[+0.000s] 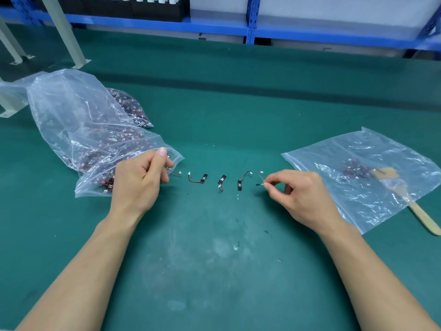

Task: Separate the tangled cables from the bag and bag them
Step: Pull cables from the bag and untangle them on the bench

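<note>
A big clear bag (78,120) full of tangled red-black cables lies at the left. My left hand (140,180) sits at its mouth, fingers curled round a small cable (175,173) whose white plug sticks out to the right. Three separated cables lie in a row on the green mat: one (198,179), another (222,181) and a third (242,180). My right hand (298,194) pinches a further cable (261,179) between thumb and forefinger, just right of the row. A flat clear zip bag (372,173) at the right holds a small heap of cables.
A wooden-handled brush (405,199) lies partly under the right bag. Grey frame legs (64,32) stand at the back left, and blue shelving (250,22) runs along the far edge of the green mat (214,247).
</note>
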Action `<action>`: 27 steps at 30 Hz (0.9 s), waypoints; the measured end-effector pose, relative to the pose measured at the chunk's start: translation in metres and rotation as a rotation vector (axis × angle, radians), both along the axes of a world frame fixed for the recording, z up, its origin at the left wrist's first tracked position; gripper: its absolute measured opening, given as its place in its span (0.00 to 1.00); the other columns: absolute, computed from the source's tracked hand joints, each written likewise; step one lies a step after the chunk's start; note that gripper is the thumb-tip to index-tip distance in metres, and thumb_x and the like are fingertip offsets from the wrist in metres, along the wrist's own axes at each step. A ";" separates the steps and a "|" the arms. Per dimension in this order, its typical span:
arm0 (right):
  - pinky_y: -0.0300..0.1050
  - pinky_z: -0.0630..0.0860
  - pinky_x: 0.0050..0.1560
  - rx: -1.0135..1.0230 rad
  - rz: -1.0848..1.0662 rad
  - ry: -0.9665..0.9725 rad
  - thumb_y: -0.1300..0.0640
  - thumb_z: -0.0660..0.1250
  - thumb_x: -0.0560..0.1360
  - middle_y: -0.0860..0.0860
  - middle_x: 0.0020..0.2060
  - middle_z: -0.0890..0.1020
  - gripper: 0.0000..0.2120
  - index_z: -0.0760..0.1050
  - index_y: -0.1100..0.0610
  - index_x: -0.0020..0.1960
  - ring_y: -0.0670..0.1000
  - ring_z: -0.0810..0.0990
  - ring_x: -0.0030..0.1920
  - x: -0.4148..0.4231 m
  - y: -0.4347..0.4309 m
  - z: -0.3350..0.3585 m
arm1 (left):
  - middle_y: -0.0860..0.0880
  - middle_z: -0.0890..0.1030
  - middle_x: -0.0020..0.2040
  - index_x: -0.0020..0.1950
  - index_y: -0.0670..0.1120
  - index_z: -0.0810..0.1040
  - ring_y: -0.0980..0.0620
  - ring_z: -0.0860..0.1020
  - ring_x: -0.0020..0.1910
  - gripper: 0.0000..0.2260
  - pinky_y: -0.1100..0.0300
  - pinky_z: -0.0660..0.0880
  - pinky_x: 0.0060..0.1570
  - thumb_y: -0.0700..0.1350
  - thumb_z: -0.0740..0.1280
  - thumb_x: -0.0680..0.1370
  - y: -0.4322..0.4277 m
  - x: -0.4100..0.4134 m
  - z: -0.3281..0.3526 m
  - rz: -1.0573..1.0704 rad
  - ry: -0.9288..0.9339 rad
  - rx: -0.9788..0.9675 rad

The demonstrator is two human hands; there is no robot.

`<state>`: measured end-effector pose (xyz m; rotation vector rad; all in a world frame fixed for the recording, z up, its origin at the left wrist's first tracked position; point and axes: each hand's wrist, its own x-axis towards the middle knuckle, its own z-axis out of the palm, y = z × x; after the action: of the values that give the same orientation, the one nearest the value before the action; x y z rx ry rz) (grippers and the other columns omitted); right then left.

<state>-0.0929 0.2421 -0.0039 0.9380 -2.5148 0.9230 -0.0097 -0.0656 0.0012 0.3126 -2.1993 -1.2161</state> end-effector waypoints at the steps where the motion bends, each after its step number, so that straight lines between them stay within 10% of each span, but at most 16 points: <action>1: 0.41 0.72 0.33 0.041 -0.004 0.015 0.61 0.76 0.74 0.42 0.35 0.80 0.05 0.83 0.53 0.42 0.41 0.69 0.28 -0.001 0.002 -0.002 | 0.54 0.79 0.30 0.36 0.55 0.80 0.58 0.71 0.27 0.17 0.68 0.68 0.31 0.55 0.60 0.83 0.000 0.000 0.000 0.001 -0.002 -0.001; 21: 0.48 0.77 0.33 0.126 -0.024 0.052 0.57 0.77 0.74 0.43 0.41 0.82 0.02 0.85 0.51 0.44 0.43 0.70 0.32 -0.006 0.004 -0.011 | 0.55 0.80 0.30 0.39 0.55 0.81 0.57 0.72 0.26 0.11 0.61 0.71 0.32 0.52 0.63 0.78 -0.004 0.002 0.001 0.011 -0.064 -0.034; 27: 0.44 0.72 0.31 0.040 -0.040 0.068 0.58 0.77 0.73 0.42 0.41 0.82 0.03 0.85 0.51 0.44 0.34 0.72 0.32 -0.002 0.002 -0.009 | 0.57 0.76 0.34 0.50 0.52 0.83 0.58 0.73 0.34 0.11 0.56 0.75 0.42 0.41 0.71 0.71 -0.008 0.001 0.001 0.003 -0.149 -0.424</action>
<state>-0.0946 0.2442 -0.0133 0.9122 -2.4942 0.8180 -0.0091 -0.0740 0.0022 0.2360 -2.5120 -0.7148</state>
